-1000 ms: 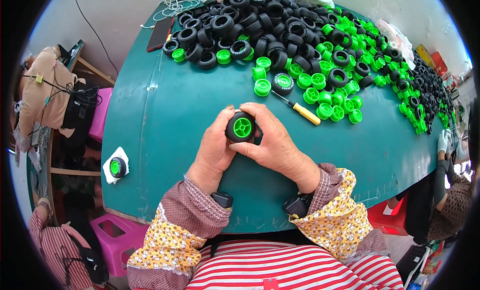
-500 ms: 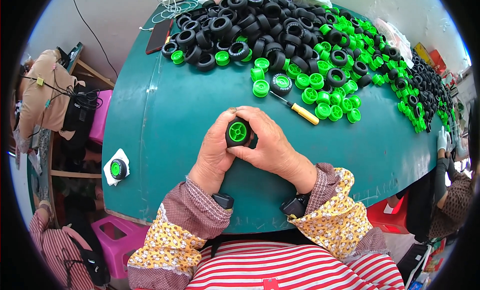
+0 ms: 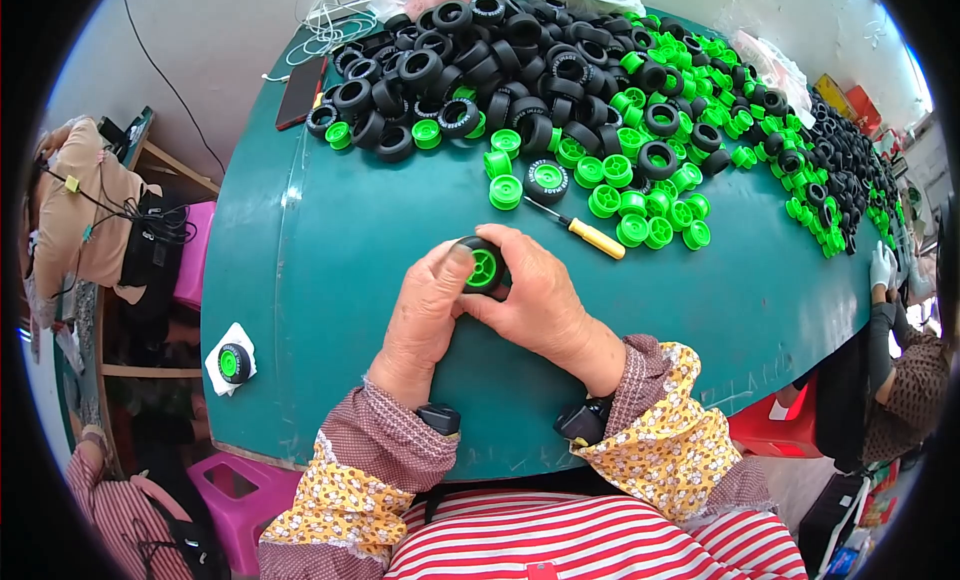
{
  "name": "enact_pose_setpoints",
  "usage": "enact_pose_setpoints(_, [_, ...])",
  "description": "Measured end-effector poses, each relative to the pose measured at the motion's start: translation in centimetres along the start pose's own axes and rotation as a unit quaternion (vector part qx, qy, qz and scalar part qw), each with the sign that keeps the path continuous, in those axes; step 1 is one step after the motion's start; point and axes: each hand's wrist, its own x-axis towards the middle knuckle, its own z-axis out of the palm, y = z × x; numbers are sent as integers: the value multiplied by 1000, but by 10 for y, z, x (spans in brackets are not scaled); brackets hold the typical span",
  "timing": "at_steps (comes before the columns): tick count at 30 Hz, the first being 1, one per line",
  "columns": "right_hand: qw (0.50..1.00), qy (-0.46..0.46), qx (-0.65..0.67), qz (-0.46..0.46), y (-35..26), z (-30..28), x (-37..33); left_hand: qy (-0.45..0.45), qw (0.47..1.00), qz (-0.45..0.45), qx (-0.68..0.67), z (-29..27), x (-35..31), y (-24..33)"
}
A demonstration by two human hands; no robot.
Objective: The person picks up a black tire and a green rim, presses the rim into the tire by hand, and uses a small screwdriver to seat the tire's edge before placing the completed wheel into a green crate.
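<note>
Between my two hands, above the green table (image 3: 330,280), is a small toy wheel (image 3: 484,267): a black tire around a bright green spoked rim. My left hand (image 3: 428,305) grips it from the left, its thumb pressed over the near-left part of the tire and rim. Wrapped round the right side is my right hand (image 3: 537,292), with fingers over the far edge and the thumb below. The wheel's underside is hidden. Beyond my hands lie a yellow-handled screwdriver (image 3: 597,238) and another fitted wheel (image 3: 546,180).
A big heap of black tires (image 3: 500,65) and loose green rims (image 3: 657,205) covers the far side. One wheel (image 3: 233,362) rests on white paper at the left edge. A dark phone-like slab (image 3: 301,92) lies far left. A co-worker's gloved hand (image 3: 882,266) is at the right.
My left thumb has shifted from the wheel's far-left edge onto its face, partly covering the rim. The view has moved slightly. Both hands still hold the wheel.
</note>
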Motion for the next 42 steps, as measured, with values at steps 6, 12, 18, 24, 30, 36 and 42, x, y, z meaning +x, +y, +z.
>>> enact_pose_setpoints(6, [1000, 5, 26, 5, 4, 6, -2, 54, 996, 49, 54, -2, 4, -8])
enact_pose_setpoints(12, [998, 0, 53, -24, 3, 5, -1, 11, 998, 32, 46, -3, 1, -3])
enact_pose_setpoints(18, [997, 30, 11, -70, 7, 8, -1, -2, 1000, 17, -8, -4, 4, -5])
enact_pose_setpoints(24, [998, 29, 38, -32, 7, 11, -5, -28, 998, -53, -24, -7, 3, -3])
enact_pose_setpoints(30, [995, -16, 79, -63, 5, 8, -1, -44, 998, -51, -15, -4, 0, 1])
enact_pose_setpoints(36, [986, -6, 149, -76, 4, 15, -3, -62, 997, -21, 38, -9, -1, 3])
enact_pose_setpoints(42, [988, 10, 141, -68, 5, 14, -5, -70, 996, -16, 49, -8, 3, 1])
